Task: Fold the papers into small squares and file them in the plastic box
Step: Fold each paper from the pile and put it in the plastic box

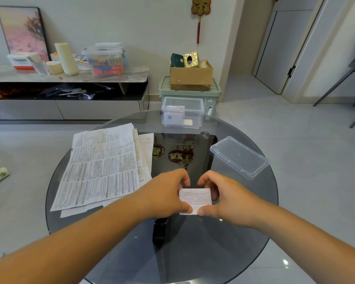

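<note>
- Left hand [168, 191] and right hand [219, 198]: fingers curled, pinching the folded paper [195, 198] at both side edges, over the near desk [223, 242].
- Box [182, 112]: far edge, open, squares inside.
- Lid [238, 156]: right.
- Sheets [103, 165]: stacked left.

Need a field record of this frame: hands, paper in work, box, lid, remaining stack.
left hand: pinches the folded paper at its left edge
right hand: pinches its right edge
folded paper: small printed rectangle
plastic box: open, at the far edge of the glass table
filed papers: in the box's left part
lid: off, on the table's right
unfolded papers: stacked on the table's left
</note>
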`<move>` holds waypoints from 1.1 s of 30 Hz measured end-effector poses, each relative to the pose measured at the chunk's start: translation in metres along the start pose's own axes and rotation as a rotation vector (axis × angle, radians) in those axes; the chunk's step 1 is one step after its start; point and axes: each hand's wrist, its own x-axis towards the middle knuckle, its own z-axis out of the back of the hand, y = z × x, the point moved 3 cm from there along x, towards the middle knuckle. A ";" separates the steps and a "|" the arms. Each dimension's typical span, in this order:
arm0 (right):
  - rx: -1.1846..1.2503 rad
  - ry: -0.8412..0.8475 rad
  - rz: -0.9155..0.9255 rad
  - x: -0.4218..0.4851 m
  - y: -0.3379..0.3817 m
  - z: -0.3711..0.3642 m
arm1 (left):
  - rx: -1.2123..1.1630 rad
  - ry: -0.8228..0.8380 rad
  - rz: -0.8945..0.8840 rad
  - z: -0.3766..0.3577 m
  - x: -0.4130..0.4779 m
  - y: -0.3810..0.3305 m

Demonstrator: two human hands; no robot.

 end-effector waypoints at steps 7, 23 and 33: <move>-0.290 -0.176 0.269 -0.013 0.005 -0.006 | 0.066 0.023 -0.053 -0.001 -0.003 -0.002; -0.306 -0.064 0.290 -0.019 0.003 -0.019 | 0.022 0.105 -0.061 0.007 -0.013 0.000; -0.323 -0.115 0.275 -0.020 0.005 -0.022 | 0.210 -0.042 -0.193 0.003 -0.016 0.001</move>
